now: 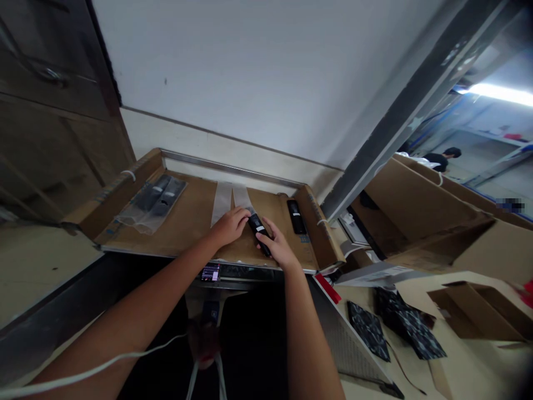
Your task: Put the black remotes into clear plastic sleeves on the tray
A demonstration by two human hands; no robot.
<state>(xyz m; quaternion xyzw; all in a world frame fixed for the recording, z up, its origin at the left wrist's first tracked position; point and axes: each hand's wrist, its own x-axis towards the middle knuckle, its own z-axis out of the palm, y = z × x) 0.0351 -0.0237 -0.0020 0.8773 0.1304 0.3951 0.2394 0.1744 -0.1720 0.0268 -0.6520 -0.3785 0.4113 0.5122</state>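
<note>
My right hand (278, 245) is wrapped round a long black handheld device (259, 226) with a white label, tilted over the cardboard-lined table. Its exact kind does not show. My left hand (231, 225) is closed at the device's upper end, thumb and fingers together; what they pinch there is too small to make out. Just beyond my left hand, clear plastic sleeves (224, 199) lie flat. A similar black device (296, 216) rests by the table's right wall. On the left, clear plastic bags (153, 203) with dark labelled items inside lie together.
Low cardboard walls (318, 228) edge the table (187, 233). A lit phone screen (210, 272) is below its front edge. To the right are a large cardboard box (428, 211), patterned black bags (410, 325) on the floor and a person (438, 161) farther off.
</note>
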